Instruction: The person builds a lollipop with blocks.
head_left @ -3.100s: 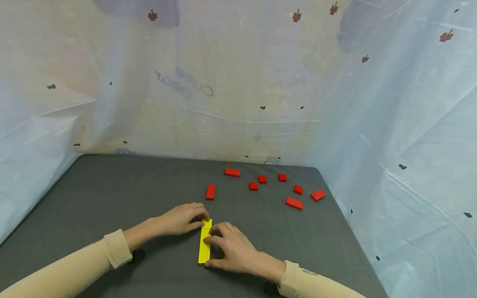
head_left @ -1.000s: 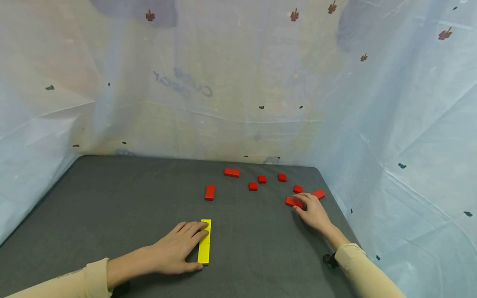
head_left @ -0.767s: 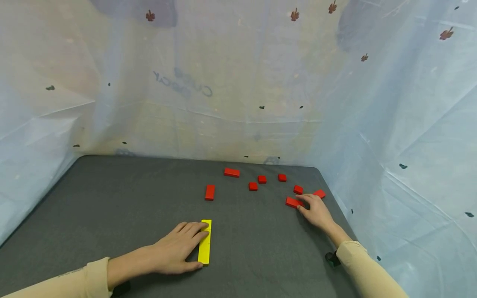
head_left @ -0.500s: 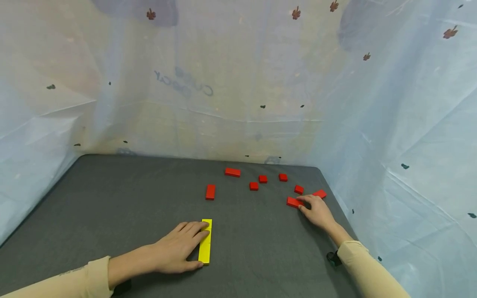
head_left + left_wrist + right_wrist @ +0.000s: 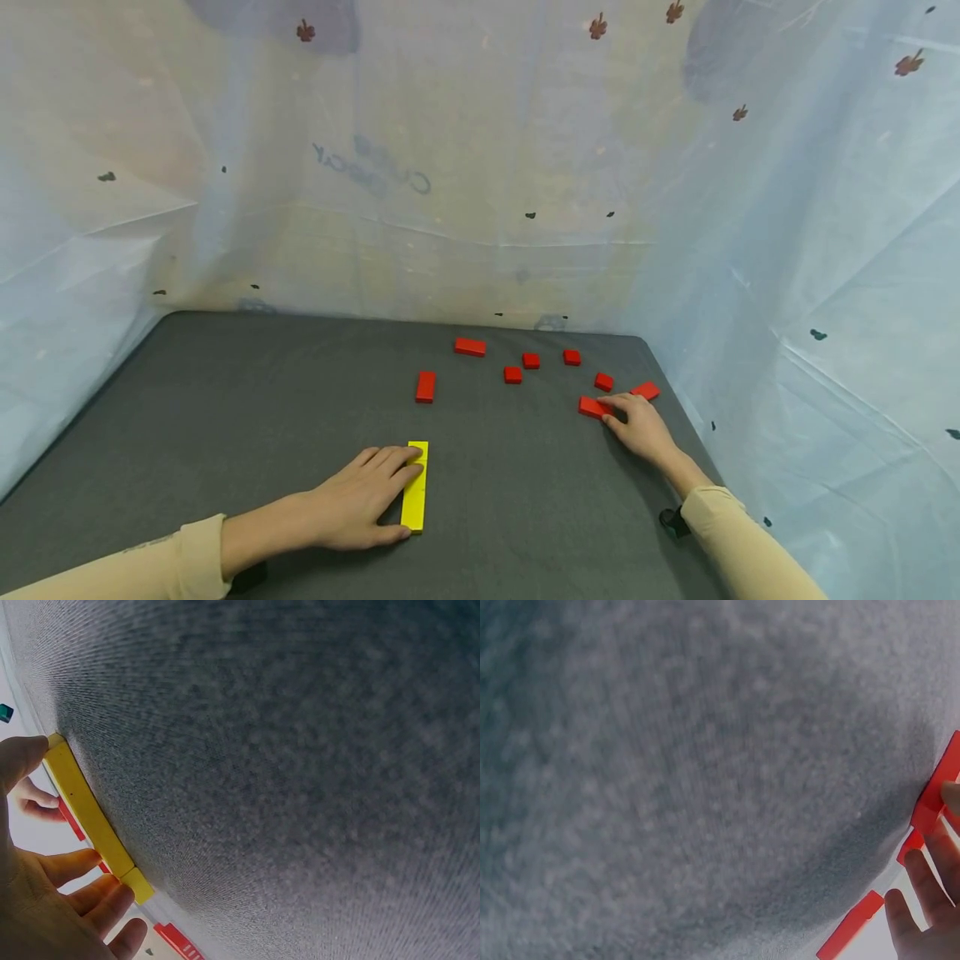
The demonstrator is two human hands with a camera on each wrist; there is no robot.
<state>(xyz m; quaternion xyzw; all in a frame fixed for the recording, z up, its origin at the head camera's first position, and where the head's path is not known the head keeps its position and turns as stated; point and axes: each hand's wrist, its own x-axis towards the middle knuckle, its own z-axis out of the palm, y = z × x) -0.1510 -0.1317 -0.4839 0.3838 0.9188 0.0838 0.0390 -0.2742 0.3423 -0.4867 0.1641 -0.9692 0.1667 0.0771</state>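
A long yellow block (image 5: 412, 507) lies end to end with a short yellow block (image 5: 421, 446), forming one strip pointing away from me. My left hand (image 5: 348, 503) rests against its left side, thumb at the near end, fairly straight fingers on the far part. The left wrist view shows the seam between the long block (image 5: 88, 814) and the short block (image 5: 138, 886). Farther off to the right, my right hand (image 5: 641, 427) pinches a red rectangular block (image 5: 588, 407) at its right end between thumb and fingers. In the right wrist view the thumb overlaps that red block (image 5: 939, 780).
Beyond the yellow strip lie a red block (image 5: 425, 387) and another red block (image 5: 470, 347). Several small red blocks (image 5: 531, 361) are scattered at the back right. One more red block (image 5: 647, 390) sits behind my right hand. Plastic sheeting (image 5: 465, 167) hangs around the grey table (image 5: 262, 400).
Three seconds ago both hands were at the yellow blocks. My right hand has since gone to the red block at the right; my left hand has spread along the strip. Little moves in the last second.
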